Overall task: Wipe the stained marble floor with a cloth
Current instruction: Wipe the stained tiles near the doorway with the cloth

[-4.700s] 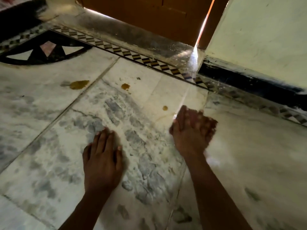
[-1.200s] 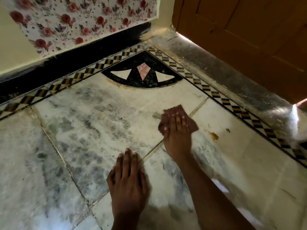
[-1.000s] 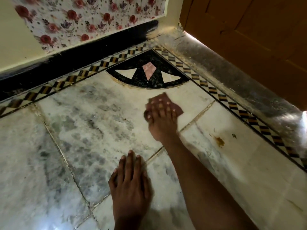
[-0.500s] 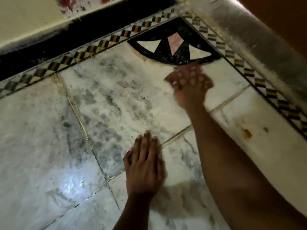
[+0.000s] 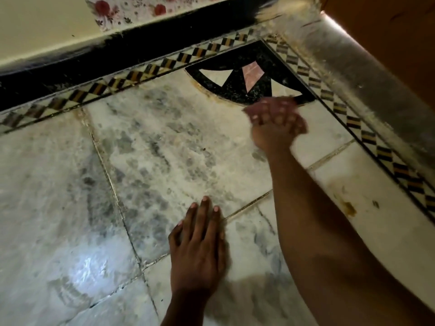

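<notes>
The marble floor [image 5: 164, 149] is white with grey mottling and dirty joints. My left hand [image 5: 200, 243] rests flat on it, fingers straight, holding nothing. My right hand [image 5: 275, 125] is blurred by motion and presses a small reddish-brown cloth [image 5: 268, 105] onto the floor with flat fingers, right at the edge of the black corner inlay [image 5: 247, 76]. Only the cloth's far edge shows past my fingertips. A brown stain [image 5: 349, 208] sits on the white tile to the right of my right forearm, with a small dark speck [image 5: 376, 204] beside it.
A chequered border strip [image 5: 141, 74] runs along the black skirting [image 5: 70, 67] at the back and along a grey stone threshold [image 5: 364, 74] on the right. A wooden door [image 5: 388, 24] stands behind the threshold. Floral paper [image 5: 131, 8] covers part of the wall.
My right hand has slid the cloth away from me across the tile up to the corner inlay. My left hand has stayed planted on the floor. The view has tilted down.
</notes>
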A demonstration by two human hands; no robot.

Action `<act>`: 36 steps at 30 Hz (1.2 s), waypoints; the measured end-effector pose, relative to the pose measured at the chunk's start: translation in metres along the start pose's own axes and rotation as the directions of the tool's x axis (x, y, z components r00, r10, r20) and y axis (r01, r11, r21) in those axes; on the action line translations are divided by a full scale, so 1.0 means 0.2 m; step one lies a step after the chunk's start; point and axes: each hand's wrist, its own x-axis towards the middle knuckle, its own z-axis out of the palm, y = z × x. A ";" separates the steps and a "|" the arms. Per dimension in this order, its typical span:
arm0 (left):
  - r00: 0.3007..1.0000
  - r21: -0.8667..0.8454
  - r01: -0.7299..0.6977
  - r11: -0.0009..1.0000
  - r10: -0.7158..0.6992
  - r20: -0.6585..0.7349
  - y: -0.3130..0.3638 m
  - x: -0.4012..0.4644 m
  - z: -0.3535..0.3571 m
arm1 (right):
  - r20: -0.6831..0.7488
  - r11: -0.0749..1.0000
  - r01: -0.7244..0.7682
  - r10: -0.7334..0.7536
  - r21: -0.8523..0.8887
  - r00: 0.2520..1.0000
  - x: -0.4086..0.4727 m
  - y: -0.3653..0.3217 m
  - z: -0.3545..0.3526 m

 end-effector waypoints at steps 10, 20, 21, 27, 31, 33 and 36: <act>1.000 -0.030 0.006 1.000 -0.006 -0.012 -0.01 -0.01 -0.01 | -0.007 0.995 -0.043 0.043 -0.087 0.999 -0.43 0.45 -0.01; 1.000 -0.032 0.012 0.999 -0.013 -0.019 0.00 0.01 -0.03 | 0.011 0.950 0.294 -0.295 -0.102 0.955 -0.77 0.38 0.09; 1.000 -0.030 0.013 0.999 -0.013 -0.014 0.00 0.00 -0.03 | -0.014 0.971 0.203 -0.206 -0.123 0.978 -0.85 0.52 0.09; 1.000 0.000 0.007 1.000 -0.007 0.018 -0.01 0.00 -0.02 | -0.042 0.972 -0.234 0.234 0.018 0.971 -0.40 0.57 -0.03; 1.000 -0.017 0.003 1.000 -0.002 0.030 -0.01 0.01 -0.05 | 0.036 0.980 0.147 -0.143 -0.132 0.989 -0.62 0.47 0.03; 0.999 -0.020 0.011 1.000 -0.010 0.040 0.00 0.01 -0.05 | 0.035 0.974 0.177 -0.173 -0.143 0.984 -0.93 0.62 0.06; 0.999 -0.020 0.004 1.000 -0.003 0.048 0.00 0.01 -0.04 | -0.063 0.988 -0.073 0.065 -0.135 0.996 -1.03 0.92 -0.01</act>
